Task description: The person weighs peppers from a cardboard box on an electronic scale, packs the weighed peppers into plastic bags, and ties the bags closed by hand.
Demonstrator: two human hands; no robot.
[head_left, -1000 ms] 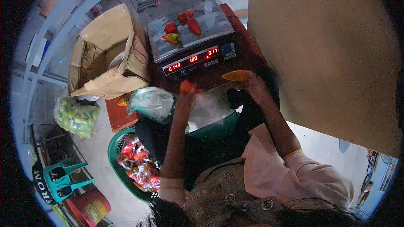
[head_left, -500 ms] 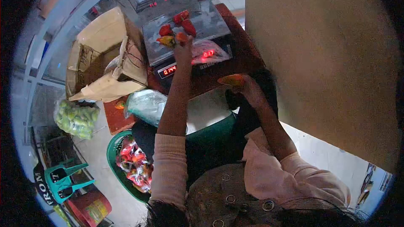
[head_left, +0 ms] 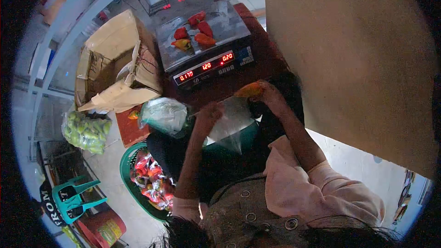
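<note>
My left hand point(head_left: 212, 113) is closed on a clear plastic bag point(head_left: 233, 126) that hangs over my lap. My right hand point(head_left: 272, 97) grips an orange pepper point(head_left: 249, 89) in front of the scale; whether more than one pepper is in it I cannot tell. On the metal plate of the digital scale point(head_left: 225, 25) lie several peppers: red ones, an orange one point(head_left: 204, 39) and a yellow-orange one point(head_left: 182, 44). Red digits on the scale's display point(head_left: 206, 66) read 0.170, 1.20 and 0.20.
Left of the scale stands an open cardboard box point(head_left: 117, 59). Below it are a bundle of clear plastic bags point(head_left: 165, 115) and a bag of green vegetables point(head_left: 86, 133). A green basket point(head_left: 126, 167) holds bagged red peppers. A large brown panel point(head_left: 353, 64) rises on the right.
My left hand has let go of the orange pepper on the scale and drawn back towards my lap with the clear bag. The first reading went from 0.144 to 0.170.
</note>
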